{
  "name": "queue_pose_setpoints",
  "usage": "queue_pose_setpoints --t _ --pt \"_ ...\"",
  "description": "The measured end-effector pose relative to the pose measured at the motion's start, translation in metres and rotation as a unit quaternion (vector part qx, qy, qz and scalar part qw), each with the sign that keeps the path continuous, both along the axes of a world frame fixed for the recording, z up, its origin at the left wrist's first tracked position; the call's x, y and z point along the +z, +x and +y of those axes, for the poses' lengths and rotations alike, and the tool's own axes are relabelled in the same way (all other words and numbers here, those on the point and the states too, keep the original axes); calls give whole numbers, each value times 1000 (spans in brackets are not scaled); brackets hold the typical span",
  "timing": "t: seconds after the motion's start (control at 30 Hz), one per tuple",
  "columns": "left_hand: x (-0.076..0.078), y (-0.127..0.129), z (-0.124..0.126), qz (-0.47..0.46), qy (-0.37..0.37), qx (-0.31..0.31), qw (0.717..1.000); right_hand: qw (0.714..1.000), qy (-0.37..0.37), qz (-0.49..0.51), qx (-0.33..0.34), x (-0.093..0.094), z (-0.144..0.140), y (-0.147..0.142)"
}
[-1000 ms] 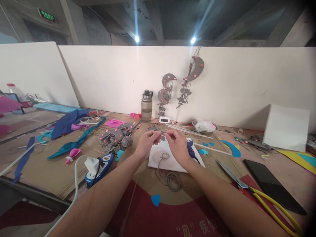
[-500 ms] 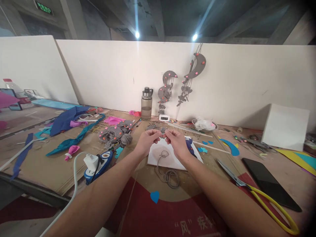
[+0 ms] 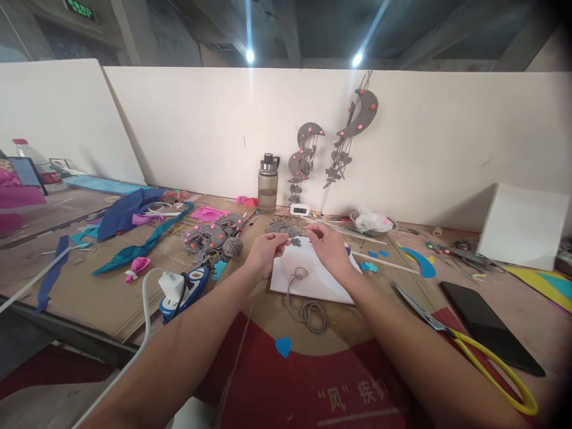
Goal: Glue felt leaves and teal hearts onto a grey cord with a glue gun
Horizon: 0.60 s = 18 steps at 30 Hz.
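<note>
My left hand [image 3: 265,252] and my right hand [image 3: 329,248] are raised over a white sheet [image 3: 313,280] in the middle of the table. Between their fingertips runs a thin grey cord with a small grey felt piece [image 3: 295,241] on it; both hands pinch it, a short gap apart. The rest of the grey cord [image 3: 308,307] lies looped on the sheet and coiled on the cardboard just in front of it. A blue glue gun [image 3: 346,250] is mostly hidden behind my right hand.
Grey felt ornaments with pink dots [image 3: 211,237] lie left of the hands. A blue-white charger base with a white plug [image 3: 183,287] sits nearer left. Yellow-handled scissors [image 3: 473,348] and a black phone [image 3: 487,333] lie at right. A water bottle [image 3: 267,190] stands by the white wall.
My hands have drawn slightly apart, the right one shifting right and away, stretching the cord between them. The view has tilted a little.
</note>
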<state>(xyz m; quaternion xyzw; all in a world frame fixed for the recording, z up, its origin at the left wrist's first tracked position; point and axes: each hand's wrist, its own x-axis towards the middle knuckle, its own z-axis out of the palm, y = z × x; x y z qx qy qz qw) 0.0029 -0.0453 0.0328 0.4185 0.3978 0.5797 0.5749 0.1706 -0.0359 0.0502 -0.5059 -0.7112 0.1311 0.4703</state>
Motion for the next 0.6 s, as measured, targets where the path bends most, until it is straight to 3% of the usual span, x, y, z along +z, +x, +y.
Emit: queue_pose_setpoints --t 0.23,0.43,0.6 --pt "-11 -5 9 58 -9 40 997 960 80 -257 -76 -3 8 0" --pt "-26 -14 22 180 -9 83 980 898 -34 -436 -44 3 22 -16" --pt "-30 -18 27 252 -23 87 964 868 -102 -486 -13 4 40 -26"
